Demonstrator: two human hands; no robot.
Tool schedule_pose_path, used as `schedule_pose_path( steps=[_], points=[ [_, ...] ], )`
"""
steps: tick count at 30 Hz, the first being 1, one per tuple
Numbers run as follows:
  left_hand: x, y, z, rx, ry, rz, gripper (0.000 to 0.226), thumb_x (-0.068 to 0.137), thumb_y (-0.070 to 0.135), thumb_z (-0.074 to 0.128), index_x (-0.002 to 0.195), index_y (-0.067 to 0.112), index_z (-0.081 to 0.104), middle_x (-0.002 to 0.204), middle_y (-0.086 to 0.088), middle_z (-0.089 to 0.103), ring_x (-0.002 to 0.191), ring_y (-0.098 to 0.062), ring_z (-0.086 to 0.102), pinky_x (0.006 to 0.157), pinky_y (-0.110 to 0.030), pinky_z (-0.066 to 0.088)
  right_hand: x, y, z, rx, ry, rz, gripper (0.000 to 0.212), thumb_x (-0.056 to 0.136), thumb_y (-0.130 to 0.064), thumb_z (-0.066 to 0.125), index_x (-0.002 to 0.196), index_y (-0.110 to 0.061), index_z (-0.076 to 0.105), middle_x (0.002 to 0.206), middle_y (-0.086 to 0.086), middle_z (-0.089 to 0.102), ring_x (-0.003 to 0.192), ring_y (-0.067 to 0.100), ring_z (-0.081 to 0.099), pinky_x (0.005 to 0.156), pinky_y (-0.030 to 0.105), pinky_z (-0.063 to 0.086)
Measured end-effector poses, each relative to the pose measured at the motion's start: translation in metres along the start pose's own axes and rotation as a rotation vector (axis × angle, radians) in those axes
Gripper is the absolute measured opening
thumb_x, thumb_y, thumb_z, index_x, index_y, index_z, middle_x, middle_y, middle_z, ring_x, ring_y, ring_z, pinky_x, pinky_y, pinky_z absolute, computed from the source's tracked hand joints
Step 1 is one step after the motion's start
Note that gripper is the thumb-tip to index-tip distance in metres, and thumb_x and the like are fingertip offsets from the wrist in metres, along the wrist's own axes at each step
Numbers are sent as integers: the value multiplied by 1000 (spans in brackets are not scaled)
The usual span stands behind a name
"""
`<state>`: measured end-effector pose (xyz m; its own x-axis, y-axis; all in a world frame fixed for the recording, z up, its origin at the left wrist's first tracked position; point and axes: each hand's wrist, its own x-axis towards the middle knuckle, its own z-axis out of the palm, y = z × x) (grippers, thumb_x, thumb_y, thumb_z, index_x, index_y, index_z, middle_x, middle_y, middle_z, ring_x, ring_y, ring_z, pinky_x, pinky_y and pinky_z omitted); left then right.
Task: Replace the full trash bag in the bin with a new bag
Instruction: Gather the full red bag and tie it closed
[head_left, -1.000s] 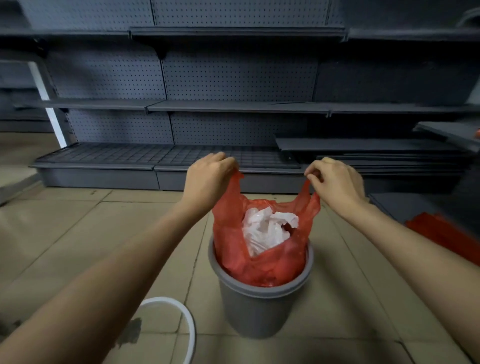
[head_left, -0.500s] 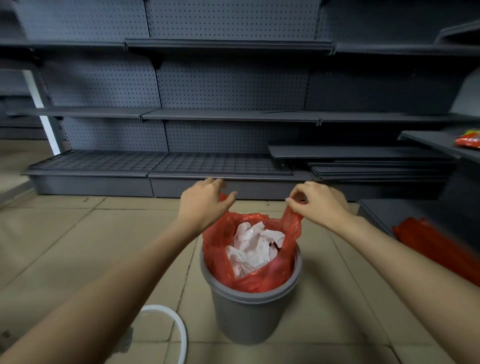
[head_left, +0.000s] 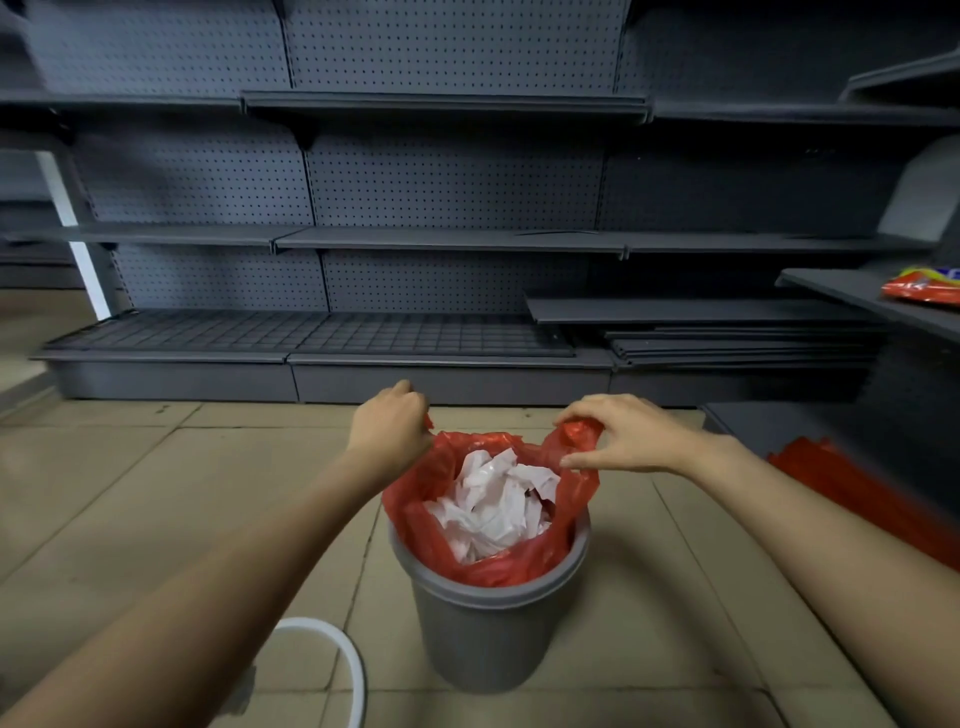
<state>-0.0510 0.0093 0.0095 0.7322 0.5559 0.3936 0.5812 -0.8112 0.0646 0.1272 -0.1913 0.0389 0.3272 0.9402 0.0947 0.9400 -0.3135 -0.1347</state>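
1. I am gripping the left handle of the red bag (head_left: 470, 540) in my left hand (head_left: 390, 423), fist clenched around the plastic, knuckles turned away from me.
2. I am pinching the bag's right handle in my right hand (head_left: 621, 434); the bunched red plastic is showing between my thumb and forefinger, and my other fingers (head_left: 576, 460) are stretching along the bag's edge.
3. Both of my forearms are reaching in from the lower corners of the view, meeting above the bin (head_left: 488, 631).
4. The bag is sitting inside the bin, its upper part rising above the rim and its mouth gaping open between my two hands.
5. Crumpled white paper (head_left: 496, 506) is filling the bag up to about the rim.
6. The grey bin is standing upright on the tiled floor (head_left: 156, 493), just in front of me.
7. A white ring (head_left: 337, 654) is lying on the floor near the bin's left side, partly hidden by my left arm.
8. More red plastic (head_left: 852, 493) is lying on the floor at the right edge, blurred, so I cannot tell what it is exactly.
9. Grey shelving (head_left: 441, 239) with pegboard backing is running along the wall beyond the bin.
10. A red packet (head_left: 922, 291) is resting on a shelf at the far right edge.
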Motion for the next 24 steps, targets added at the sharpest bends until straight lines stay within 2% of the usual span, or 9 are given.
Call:
schedule_pose_path(
  steps=[3, 8, 13, 18, 21, 24],
  points=[
    [1, -2, -4, -20, 32, 6, 16, 84, 13, 54, 95, 10, 66, 102, -10, 59, 88, -32, 60, 65, -34, 42, 3, 2, 1, -54, 59, -9, 34, 82, -40, 65, 114, -28, 61, 113, -7, 62, 106, 15, 57, 81, 25, 38],
    [6, 1, -17, -145, 172, 52, 11, 86, 14, 55, 91, 13, 64, 99, -8, 59, 89, -32, 59, 64, -37, 44, 6, 0, 3, -48, 177, 17, 19, 83, -33, 66, 99, -23, 65, 102, -4, 67, 99, 17, 60, 78, 28, 41],
    [16, 14, -43, -300, 350, 40, 16, 82, 29, 65, 84, 13, 62, 87, -6, 69, 82, -27, 63, 65, -36, 44, 13, -5, -9, 124, 463, 106, 11, 79, -27, 71, 87, -20, 66, 93, -1, 70, 90, 19, 63, 77, 30, 46],
    [5, 21, -33, -272, 273, 180, 13, 85, 26, 62, 87, 14, 59, 89, -4, 63, 81, -25, 61, 61, -32, 41, 15, -6, -2, 135, 449, 147, 15, 77, -30, 73, 87, -21, 66, 95, -1, 69, 91, 20, 63, 76, 30, 46],
    [8, 19, -34, -298, 343, 184, 16, 89, 27, 57, 90, 12, 53, 90, -6, 63, 79, -28, 60, 61, -37, 45, 16, -10, -4, 156, 552, 138, 14, 78, -28, 73, 85, -19, 66, 91, 1, 69, 88, 21, 63, 75, 31, 47],
    [8, 16, -34, -336, 322, 151, 17, 90, 28, 54, 91, 12, 48, 90, -6, 67, 80, -31, 62, 63, -42, 48, 21, -21, -10, 181, 643, 103, 14, 78, -26, 73, 86, -17, 66, 88, 1, 67, 85, 21, 62, 73, 30, 44]
  ],
)
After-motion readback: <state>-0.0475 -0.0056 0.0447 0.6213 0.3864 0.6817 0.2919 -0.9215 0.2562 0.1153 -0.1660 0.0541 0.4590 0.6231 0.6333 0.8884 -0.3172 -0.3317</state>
